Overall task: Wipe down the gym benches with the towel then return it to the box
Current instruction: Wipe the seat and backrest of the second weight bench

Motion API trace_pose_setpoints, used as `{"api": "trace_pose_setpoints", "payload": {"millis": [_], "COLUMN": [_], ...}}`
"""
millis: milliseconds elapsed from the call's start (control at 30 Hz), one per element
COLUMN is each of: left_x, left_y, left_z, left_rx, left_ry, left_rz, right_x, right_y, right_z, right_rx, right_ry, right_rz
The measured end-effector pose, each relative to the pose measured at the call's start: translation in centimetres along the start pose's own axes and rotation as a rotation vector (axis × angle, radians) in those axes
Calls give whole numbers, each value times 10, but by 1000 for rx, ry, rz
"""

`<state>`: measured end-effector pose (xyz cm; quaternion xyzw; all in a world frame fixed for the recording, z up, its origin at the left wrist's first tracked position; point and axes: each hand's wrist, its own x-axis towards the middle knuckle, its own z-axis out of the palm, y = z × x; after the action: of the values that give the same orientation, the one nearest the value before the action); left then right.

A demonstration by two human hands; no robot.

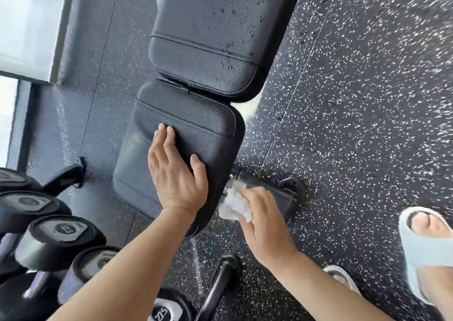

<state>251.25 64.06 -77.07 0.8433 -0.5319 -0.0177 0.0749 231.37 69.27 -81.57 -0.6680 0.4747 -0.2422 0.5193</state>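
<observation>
A black padded gym bench fills the middle of the head view, with a seat pad near me and a back pad beyond it, the back pad speckled with dark droplets. My left hand lies flat on the seat pad with straight fingers. My right hand grips a crumpled white towel and holds it against the bench's black metal frame, just under the seat pad's near right corner. No box is in view.
A rack of black dumbbells stands at the lower left. A dumbbell marked 22.5 lies at the bottom. Speckled rubber floor spreads to the right. My foot in a light slipper is at the lower right. A window is upper left.
</observation>
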Motion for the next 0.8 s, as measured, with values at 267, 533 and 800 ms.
{"api": "trace_pose_setpoints", "payload": {"millis": [267,533,800], "left_x": [0,-1,0], "left_y": [-1,0,-1], "left_z": [-3,-4,-7], "left_rx": [16,2,-90], "left_ry": [-75,-76,-21], "left_rz": [-50,-74,-32], "right_x": [111,214,310], "right_y": [-63,-97,-130], "right_z": [-57,-22,1], "right_rx": [-267,-582,-854], "right_ry": [-29,-268,-349], "right_rz": [-394,-646,-928]}}
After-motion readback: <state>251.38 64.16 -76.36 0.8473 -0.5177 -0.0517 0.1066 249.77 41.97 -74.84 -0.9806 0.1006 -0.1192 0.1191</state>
